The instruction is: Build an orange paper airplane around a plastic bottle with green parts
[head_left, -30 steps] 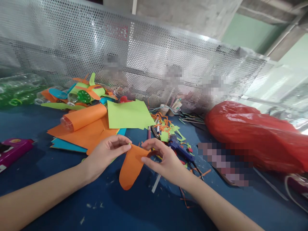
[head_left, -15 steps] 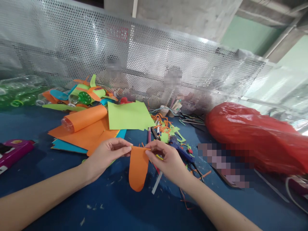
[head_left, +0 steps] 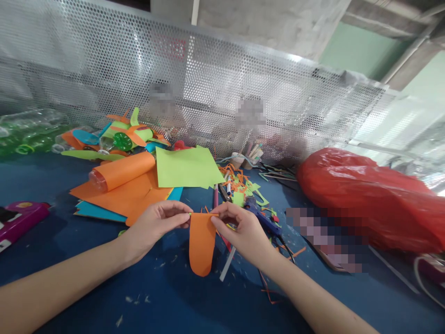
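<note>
head view: pinching the upper left corner of a small orange paper piece with a rounded lower end [head_left: 202, 246] between thumb and forefinger of the bare left hand [head_left: 155, 227], nearly closed, other fingers curled in. pinching the upper right corner of the same piece with the bare right hand [head_left: 241, 227], likewise nearly closed, thumb in front and bent fingers behind. hanging upright between both hands, rounded end at six o'clock, over a speckled blue tabletop [head_left: 167, 297]; cannot tell whether touching it.

counting round from the orange piece, showing at twelve o'clock, farther back, a light green paper sheet [head_left: 187, 167]. at one o'clock, showing a loose heap of orange and green paper scraps [head_left: 237, 176]. at two o'clock, just past the right hand, showing a dark blue glue gun with a black cord [head_left: 266, 220]. between two and three, well apart, showing a bulging red plastic bag [head_left: 358, 195]. at four, near the right hand, showing a narrow white strip [head_left: 227, 265]. at nine, well apart, showing a magenta case with black and white parts [head_left: 28, 218]. at ten, near the left hand, showing flat orange paper sheets [head_left: 111, 199], lying over blue sheets [head_left: 99, 212] and bearing a roll of orange paper around clear plastic [head_left: 128, 170].
</note>
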A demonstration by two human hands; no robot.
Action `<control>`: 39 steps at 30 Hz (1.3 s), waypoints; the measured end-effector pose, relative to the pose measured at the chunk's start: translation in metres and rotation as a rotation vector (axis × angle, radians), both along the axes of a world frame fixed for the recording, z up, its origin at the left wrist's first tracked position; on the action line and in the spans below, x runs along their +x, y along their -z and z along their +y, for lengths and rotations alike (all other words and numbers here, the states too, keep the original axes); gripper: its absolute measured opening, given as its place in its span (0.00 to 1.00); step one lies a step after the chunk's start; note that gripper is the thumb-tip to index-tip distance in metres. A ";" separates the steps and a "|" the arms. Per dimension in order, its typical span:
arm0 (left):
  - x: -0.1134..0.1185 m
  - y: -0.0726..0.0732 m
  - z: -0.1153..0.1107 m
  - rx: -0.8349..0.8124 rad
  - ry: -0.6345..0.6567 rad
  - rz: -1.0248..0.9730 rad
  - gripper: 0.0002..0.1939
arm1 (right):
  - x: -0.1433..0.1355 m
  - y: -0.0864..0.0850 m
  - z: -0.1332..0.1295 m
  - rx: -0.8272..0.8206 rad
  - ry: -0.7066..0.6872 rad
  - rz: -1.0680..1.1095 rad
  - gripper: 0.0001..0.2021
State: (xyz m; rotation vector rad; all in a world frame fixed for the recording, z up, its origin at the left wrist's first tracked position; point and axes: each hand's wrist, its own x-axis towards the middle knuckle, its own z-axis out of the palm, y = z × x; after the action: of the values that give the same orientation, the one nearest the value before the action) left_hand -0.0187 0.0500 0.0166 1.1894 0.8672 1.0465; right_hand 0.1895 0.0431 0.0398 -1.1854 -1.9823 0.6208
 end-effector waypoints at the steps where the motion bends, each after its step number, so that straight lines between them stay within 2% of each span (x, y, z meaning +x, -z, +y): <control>1: 0.000 0.000 0.000 0.001 0.002 0.007 0.07 | 0.000 0.000 0.000 -0.004 0.001 -0.002 0.05; 5: -0.001 -0.002 -0.001 0.024 0.026 0.045 0.05 | 0.001 -0.001 0.001 -0.040 -0.011 0.009 0.06; 9: 0.000 -0.005 -0.002 0.013 0.124 0.024 0.06 | 0.001 -0.003 0.000 -0.140 -0.102 0.037 0.06; 13: 0.002 -0.004 -0.003 0.054 0.168 0.176 0.07 | -0.003 -0.001 -0.002 -0.267 -0.209 0.037 0.06; 16: 0.001 0.001 -0.003 0.051 0.228 0.227 0.10 | -0.005 0.001 -0.002 -0.291 -0.223 0.012 0.07; 20: -0.001 0.003 -0.003 -0.020 0.231 0.225 0.17 | 0.002 0.003 0.008 -0.169 -0.102 -0.076 0.09; 23: -0.001 0.000 -0.003 -0.080 0.208 0.200 0.17 | 0.014 0.004 0.018 0.005 0.076 -0.385 0.06; 25: -0.001 -0.003 -0.004 -0.136 0.216 0.129 0.16 | 0.022 0.005 0.025 0.063 0.160 -0.617 0.05; 27: -0.001 -0.006 -0.004 -0.172 0.197 0.055 0.14 | 0.028 0.005 0.028 0.058 0.209 -0.739 0.04; 32: -0.003 -0.009 -0.001 -0.211 0.083 -0.073 0.08 | 0.034 0.004 0.031 0.027 0.291 -0.853 0.02; 36: -0.004 -0.009 0.001 -0.222 0.041 -0.183 0.10 | 0.032 0.006 0.031 0.026 0.385 -0.941 0.05; 39: -0.003 -0.011 0.002 -0.216 -0.001 -0.220 0.11 | 0.030 0.008 0.031 0.013 0.397 -0.973 0.06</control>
State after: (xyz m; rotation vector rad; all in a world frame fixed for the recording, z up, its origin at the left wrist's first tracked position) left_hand -0.0220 0.0525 0.0271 0.8752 0.7865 1.0345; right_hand 0.2197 0.0739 0.0320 -2.0482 -2.3494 -0.2490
